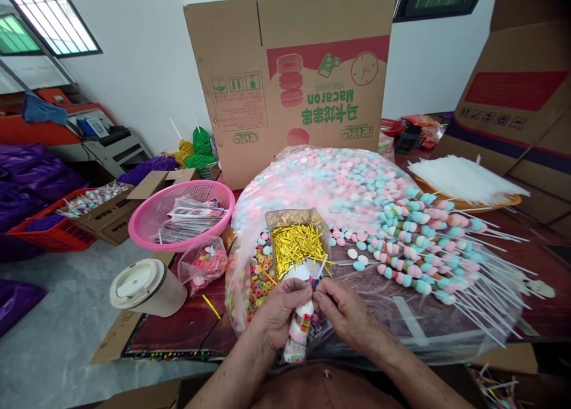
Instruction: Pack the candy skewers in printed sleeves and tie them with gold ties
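Wrapped sweets (296, 341), red tabletop (166, 334), white wall (138, 46)

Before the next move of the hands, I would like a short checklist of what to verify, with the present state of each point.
1. Wrapped candy stick held in the left hand: ok.
2. Right hand at the upper end of the wrapper: ok, its fingertips are there.
3. Gold strip fastened around that end: cannot tell, the fingers cover it.
4. Pile of gold strips close by: ok, just beyond the hands.
5. No strips astray: not ok, one loose gold strip lies on the tabletop near the cup.
6. Lid on the cup: ok.
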